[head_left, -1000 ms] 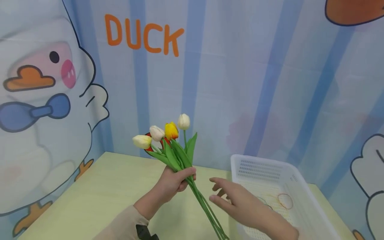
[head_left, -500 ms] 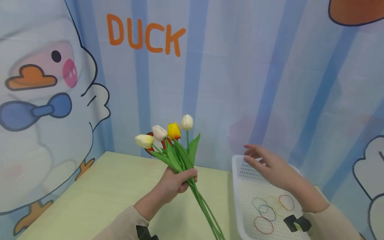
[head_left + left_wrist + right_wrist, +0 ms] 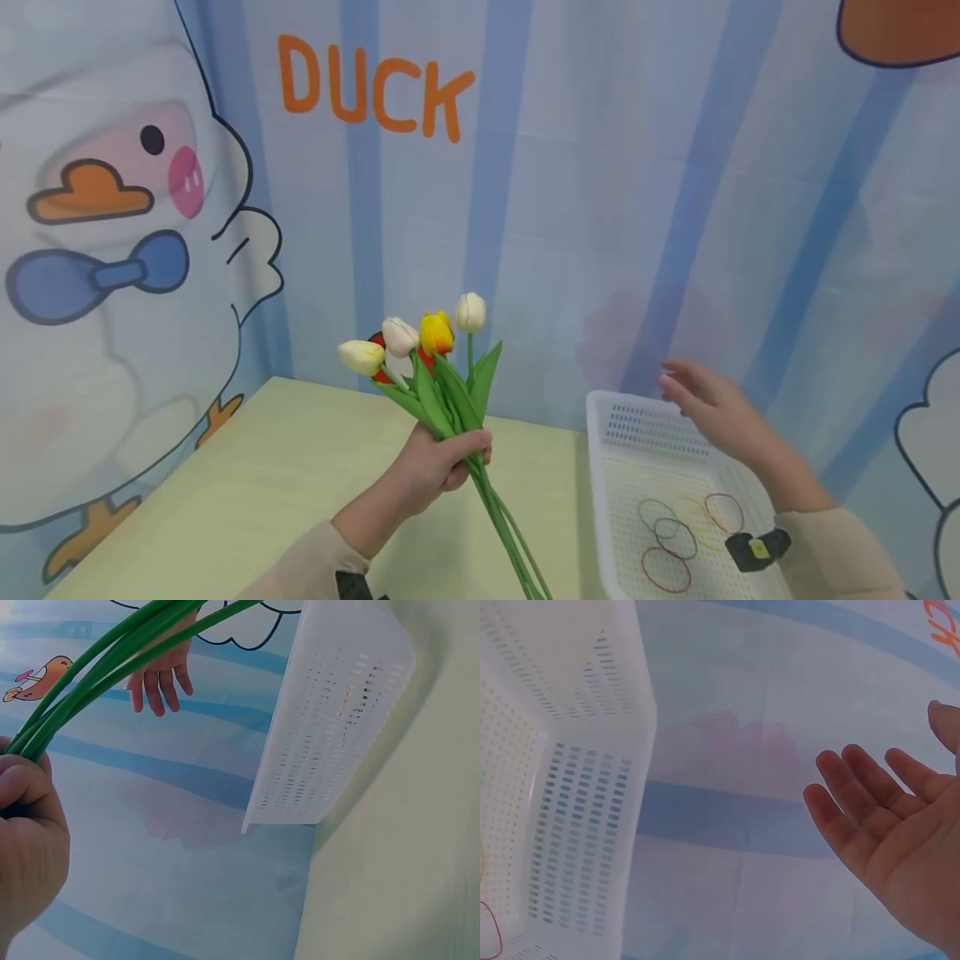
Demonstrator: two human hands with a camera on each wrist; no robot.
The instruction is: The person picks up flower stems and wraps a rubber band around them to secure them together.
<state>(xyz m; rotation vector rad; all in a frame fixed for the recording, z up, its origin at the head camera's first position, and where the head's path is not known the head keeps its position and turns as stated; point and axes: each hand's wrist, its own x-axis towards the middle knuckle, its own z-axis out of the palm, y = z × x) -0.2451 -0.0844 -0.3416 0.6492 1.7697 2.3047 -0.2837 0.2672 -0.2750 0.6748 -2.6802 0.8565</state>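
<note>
Along the left of the head view stands a large printed duck (image 3: 112,400) on the striped backdrop (image 3: 570,208). The table (image 3: 315,467) begins beside it, its left edge slanting down to the lower left corner and its back edge running rightward along the backdrop.

At bottom centre a sleeve (image 3: 307,562) leads to the left hand (image 3: 435,471), its fingers curled round the green stems in a narrow, holding grip. The tulips (image 3: 450,400) lean to the upper left, with white, pale yellow and yellow-orange heads above the back edge, in front of the backdrop. Their stems slant down past the frame's bottom edge.

A strip of tabletop lies between the stems and the white basket (image 3: 596,492) at lower right, leaving room to move sideways. Coloured bands (image 3: 663,547) lie inside on its floor, some overlapping.

Over the basket's right part hangs the right hand (image 3: 712,408), its grip wide. The right wrist view shows fingers loosely extended and a stretch of backdrop between them and the basket's rim. Striped backdrop fills the far right.
</note>
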